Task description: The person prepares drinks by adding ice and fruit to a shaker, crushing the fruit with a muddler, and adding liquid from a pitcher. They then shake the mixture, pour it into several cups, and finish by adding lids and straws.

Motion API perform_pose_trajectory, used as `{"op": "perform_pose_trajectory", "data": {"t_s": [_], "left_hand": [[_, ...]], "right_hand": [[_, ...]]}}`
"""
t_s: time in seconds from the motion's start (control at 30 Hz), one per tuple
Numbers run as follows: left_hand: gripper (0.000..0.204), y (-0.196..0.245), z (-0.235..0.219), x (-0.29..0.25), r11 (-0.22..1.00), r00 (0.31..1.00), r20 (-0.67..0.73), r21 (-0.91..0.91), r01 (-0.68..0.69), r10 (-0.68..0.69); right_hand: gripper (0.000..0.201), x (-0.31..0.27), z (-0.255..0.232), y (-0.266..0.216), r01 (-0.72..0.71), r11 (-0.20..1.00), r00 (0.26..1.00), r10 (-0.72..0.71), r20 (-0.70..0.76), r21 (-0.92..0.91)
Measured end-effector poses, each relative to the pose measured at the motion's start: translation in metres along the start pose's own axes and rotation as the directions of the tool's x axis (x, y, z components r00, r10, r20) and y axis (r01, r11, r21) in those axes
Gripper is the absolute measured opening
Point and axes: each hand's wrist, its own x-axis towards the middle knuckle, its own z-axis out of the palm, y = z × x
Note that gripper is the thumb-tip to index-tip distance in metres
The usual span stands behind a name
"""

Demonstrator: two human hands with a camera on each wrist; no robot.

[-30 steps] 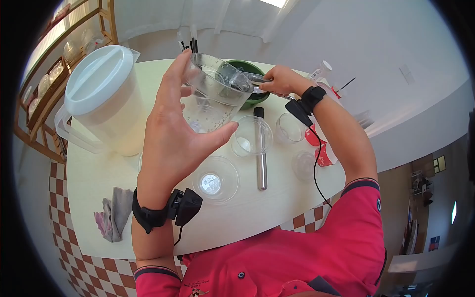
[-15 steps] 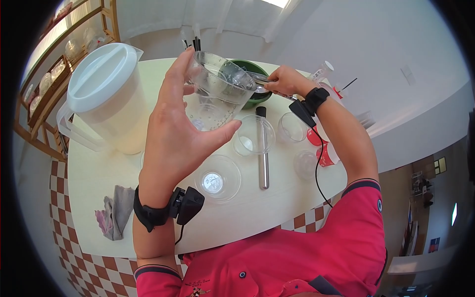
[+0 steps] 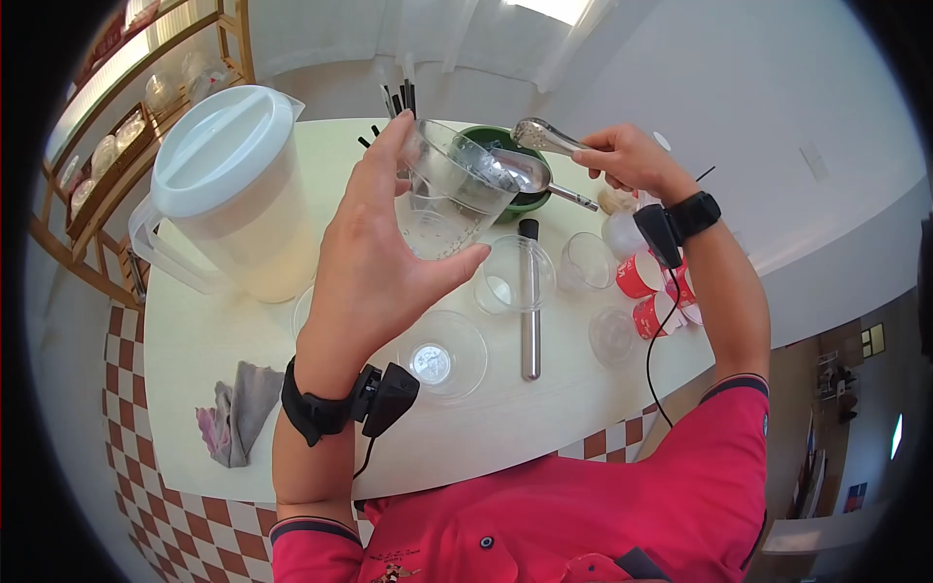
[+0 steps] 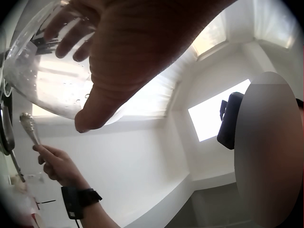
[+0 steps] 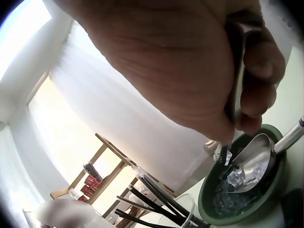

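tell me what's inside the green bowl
In the right wrist view, the green bowl holds clear pieces that look like ice, and a metal scoop there holds more. The bowl's bottom can't be seen; the ice and scoop cover it.

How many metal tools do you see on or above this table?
3: tongs in the right hand, a scoop in the green bowl, and a rod on the table. Others may be hidden.
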Motion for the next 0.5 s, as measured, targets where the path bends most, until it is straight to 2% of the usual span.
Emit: {"op": "perform_pose_trajectory", "data": {"t_s": [0.1, 0.2, 0.3, 0.4, 0.5], "left_hand": [[0.106, -0.005, 0.003, 0.000, 1.000, 1.000, 0.006, 0.000, -0.011, 0.011], [0.110, -0.008, 0.007, 0.000, 1.000, 1.000, 0.016, -0.003, -0.002, 0.002], [0.108, -0.006, 0.008, -0.001, 1.000, 0.999, 0.029, 0.007, -0.014, 0.014], [0.105, 0.002, 0.006, -0.002, 0.999, 0.999, 0.041, -0.002, -0.034, 0.034], [0.106, 0.007, 0.003, -0.002, 0.998, 0.997, 0.050, -0.046, -0.048, 0.051]], "right_hand": [[0.028, -0.029, -0.017, -0.017, 0.075, 0.988, 0.997, -0.071, -0.039, 0.137], [0.027, -0.060, -0.029, -0.045, 0.138, 0.958, 0.988, -0.152, 0.036, 0.253], [0.029, -0.085, -0.029, -0.068, 0.133, 0.940, 0.970, -0.189, 0.154, 0.314], [0.033, -0.091, -0.017, -0.078, 0.227, 0.961, 0.956, -0.251, 0.152, 0.161], [0.034, -0.096, -0.011, -0.078, 0.301, 0.942, 0.945, -0.316, 0.089, 0.152]]}}
